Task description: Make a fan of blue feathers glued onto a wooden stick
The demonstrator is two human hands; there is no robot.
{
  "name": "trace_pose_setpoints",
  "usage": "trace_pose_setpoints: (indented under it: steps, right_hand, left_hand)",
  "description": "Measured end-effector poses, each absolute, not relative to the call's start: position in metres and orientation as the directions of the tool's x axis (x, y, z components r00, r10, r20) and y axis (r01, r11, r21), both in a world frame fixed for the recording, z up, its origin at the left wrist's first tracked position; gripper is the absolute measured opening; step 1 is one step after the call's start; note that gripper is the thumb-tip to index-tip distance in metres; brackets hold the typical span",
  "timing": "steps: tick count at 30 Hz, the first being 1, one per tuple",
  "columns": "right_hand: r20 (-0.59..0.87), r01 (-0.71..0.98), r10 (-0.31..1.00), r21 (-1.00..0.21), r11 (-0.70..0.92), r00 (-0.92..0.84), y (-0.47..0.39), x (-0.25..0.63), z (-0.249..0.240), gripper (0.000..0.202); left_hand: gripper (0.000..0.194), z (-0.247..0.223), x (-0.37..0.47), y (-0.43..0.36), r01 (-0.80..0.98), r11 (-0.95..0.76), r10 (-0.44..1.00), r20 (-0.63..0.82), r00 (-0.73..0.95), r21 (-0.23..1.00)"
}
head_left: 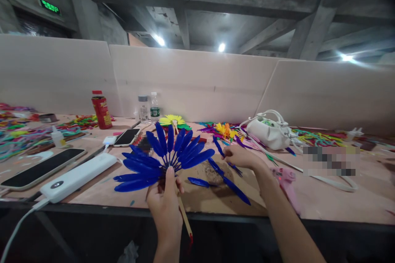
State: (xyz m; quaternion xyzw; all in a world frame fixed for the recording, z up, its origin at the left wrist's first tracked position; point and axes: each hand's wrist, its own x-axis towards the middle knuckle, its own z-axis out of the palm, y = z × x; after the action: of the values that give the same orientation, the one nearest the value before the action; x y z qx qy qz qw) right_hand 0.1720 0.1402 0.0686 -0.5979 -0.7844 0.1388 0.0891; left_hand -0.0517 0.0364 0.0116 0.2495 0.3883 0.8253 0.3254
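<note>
A blue feather fan [191,152] is spread out in front of me, its thin handle pointing down toward the table edge. My left hand [168,191] grips it where the quills meet, thumb pressed on top. To the right, my right hand [242,157] is closed in a pinch at a blue feather [217,146]; its fingertips are partly hidden. Below that hand lie a loose blue feather [237,191] and a shorter blue feather [198,182], around a brownish round lump [212,172]. A pink glue gun [286,185] rests beside my right forearm.
On the left are a white power bank [78,176], a dark-screened phone [43,168] and a red bottle [101,111]. A yellow feather fan [171,121] lies at the back. A white handbag [267,133] with a long strap stands right. Colourful craft strips [27,135] cover the far left.
</note>
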Motion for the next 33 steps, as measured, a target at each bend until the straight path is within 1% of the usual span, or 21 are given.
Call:
trace_pose_setpoints:
  steps: [2,4,6,8,11,13,15,16,18,20,22,25,29,31,33]
  right_hand:
    - [0.080,0.869,0.959,-0.408,0.279,-0.271,0.139,0.178,0.072,0.019]
    - [0.176,0.812,0.949,-0.493,0.314,-0.260,0.135,0.183,0.075,0.024]
    - [0.264,0.740,0.935,-0.575,0.350,-0.237,0.126,0.188,0.078,0.033]
    - [0.348,0.667,0.915,-0.635,0.390,-0.204,0.113,0.190,0.082,0.036]
    - [0.432,0.501,0.883,-0.732,0.462,-0.183,0.086,0.188,0.092,0.037]
    - [0.432,0.318,0.879,-0.820,0.477,-0.204,0.068,0.182,0.100,0.044]
    - [0.397,0.223,0.882,-0.863,0.453,-0.253,0.054,0.173,0.108,0.041]
    - [0.378,0.214,0.879,-0.870,0.444,-0.290,0.049,0.168,0.112,0.035]
    - [0.344,0.244,0.866,-0.862,0.445,-0.364,0.042,0.157,0.119,0.027]
    - [0.311,0.332,0.856,-0.824,0.460,-0.413,0.039,0.147,0.123,0.021]
    - [0.288,0.442,0.858,-0.761,0.474,-0.425,0.039,0.139,0.126,0.022]
    - [0.293,0.557,0.851,-0.654,0.511,-0.436,0.038,0.129,0.127,0.034]
    - [0.333,0.637,0.827,-0.528,0.562,-0.454,0.036,0.119,0.126,0.035]
    - [0.345,0.653,0.826,-0.506,0.564,-0.446,0.036,0.116,0.125,0.038]
    - [0.344,0.659,0.832,-0.508,0.555,-0.436,0.037,0.114,0.122,0.041]
  left_hand:
    - [0.034,0.009,-0.053,0.035,-0.204,-0.467,0.720,0.237,-0.652,0.860]
    - [0.044,0.008,-0.055,0.032,-0.012,-0.424,0.728,0.333,-0.600,0.905]
    - [0.049,0.008,-0.056,0.031,0.106,-0.396,0.759,0.390,-0.521,0.912]
    - [0.048,0.008,-0.055,0.030,0.088,-0.391,0.803,0.386,-0.454,0.916]
    - [0.042,0.008,-0.052,0.032,-0.054,-0.372,0.865,0.325,-0.382,0.926]
    - [0.038,0.006,-0.050,0.033,-0.122,-0.343,0.901,0.289,-0.324,0.932]
    - [0.036,0.004,-0.051,0.034,-0.147,-0.309,0.933,0.270,-0.238,0.940]
    - [0.036,0.004,-0.052,0.034,-0.150,-0.295,0.945,0.265,-0.193,0.944]
    - [0.036,0.003,-0.054,0.032,-0.164,-0.264,0.963,0.251,-0.095,0.951]
    - [0.036,0.004,-0.057,0.030,-0.178,-0.243,0.969,0.246,-0.007,0.954]
    - [0.036,0.006,-0.058,0.029,-0.181,-0.235,0.967,0.248,0.050,0.955]
    - [0.035,0.009,-0.059,0.027,-0.159,-0.223,0.968,0.237,0.081,0.962]
    - [0.033,0.009,-0.059,0.026,-0.136,-0.208,0.968,0.224,0.113,0.969]
    - [0.033,0.008,-0.059,0.025,-0.123,-0.217,0.968,0.229,0.098,0.968]
    - [0.034,0.006,-0.058,0.025,-0.111,-0.234,0.968,0.243,0.071,0.966]
